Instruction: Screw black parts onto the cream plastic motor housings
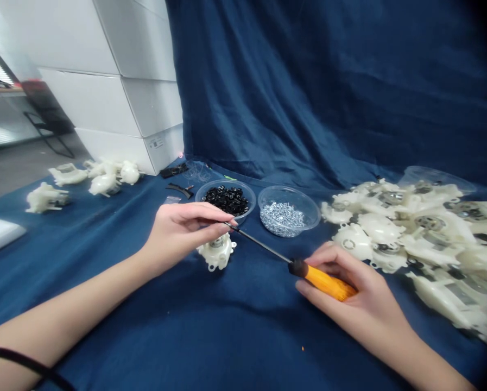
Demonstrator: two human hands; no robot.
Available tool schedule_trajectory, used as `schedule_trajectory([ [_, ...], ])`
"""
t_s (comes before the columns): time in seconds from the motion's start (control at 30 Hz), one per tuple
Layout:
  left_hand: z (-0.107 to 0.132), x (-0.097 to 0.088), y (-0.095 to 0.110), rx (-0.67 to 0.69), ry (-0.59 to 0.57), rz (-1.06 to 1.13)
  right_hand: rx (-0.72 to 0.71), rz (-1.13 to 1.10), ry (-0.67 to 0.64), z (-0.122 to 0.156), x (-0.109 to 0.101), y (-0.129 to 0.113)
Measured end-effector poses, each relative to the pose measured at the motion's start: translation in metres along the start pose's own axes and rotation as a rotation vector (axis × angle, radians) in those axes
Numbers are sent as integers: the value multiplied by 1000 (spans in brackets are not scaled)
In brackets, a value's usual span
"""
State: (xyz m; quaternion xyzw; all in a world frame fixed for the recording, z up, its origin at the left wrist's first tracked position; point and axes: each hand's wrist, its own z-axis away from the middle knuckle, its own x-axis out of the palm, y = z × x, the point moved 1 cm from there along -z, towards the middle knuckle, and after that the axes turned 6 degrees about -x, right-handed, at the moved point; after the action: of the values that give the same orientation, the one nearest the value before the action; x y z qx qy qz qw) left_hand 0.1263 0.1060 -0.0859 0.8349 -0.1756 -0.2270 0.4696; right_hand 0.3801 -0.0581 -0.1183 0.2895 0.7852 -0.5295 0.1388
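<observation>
My right hand [353,288] is wrapped round the orange handle of a screwdriver [328,283], whose shaft points left and slightly up. At its tip, the thumb and fingers of my left hand [186,225] are pinched together. Whatever small thing they hold there is too small to make out. Below my left fingers, a cream plastic housing [216,252] lies on the blue cloth, partly covered by that hand. Just behind are a clear bowl of small black parts [227,200] and a clear bowl of silver screws [284,217].
Many cream housings [430,233] are heaped on the right. Several more cream parts [105,176] lie at the far left, near stacked white boxes [133,106]. A white object [1,236] sits at the left edge. A black cable [23,361] crosses the lower left corner.
</observation>
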Motion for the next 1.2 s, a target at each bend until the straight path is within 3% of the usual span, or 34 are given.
schedule_trajectory([
  [0.13, 0, -3, 0, 114, -1, -105, -31, 89, 32, -2, -6, -3],
  [0.27, 1, -3, 0, 209, -42, -178, 254, -143, -159, -2, -6, 0],
  [0.37, 0, -3, -1, 130, -3, -140, 370, -304, -206, -2, -4, 2],
  [0.47, -1, -5, -1, 70, 21, -92, 352, -294, -115, -3, -5, 4],
  [0.6, -3, -10, 4, 191, -66, -182, 237, -101, 37, -7, -10, 2],
  [0.73, -4, -12, 8, 248, -103, -263, 391, -288, -49, -9, -7, 1],
  [0.83, -4, -12, 8, 138, -71, -193, 446, -403, -82, -7, -4, 2],
  [0.97, -4, -12, 6, 17, 1, -101, 417, -357, -28, -7, -6, 7],
  [1.1, -3, -10, 8, 136, -17, -154, 408, -258, 38, -12, -12, 12],
  [1.2, -2, -10, 10, 170, 22, -210, 431, -332, -107, -13, -9, 10],
])
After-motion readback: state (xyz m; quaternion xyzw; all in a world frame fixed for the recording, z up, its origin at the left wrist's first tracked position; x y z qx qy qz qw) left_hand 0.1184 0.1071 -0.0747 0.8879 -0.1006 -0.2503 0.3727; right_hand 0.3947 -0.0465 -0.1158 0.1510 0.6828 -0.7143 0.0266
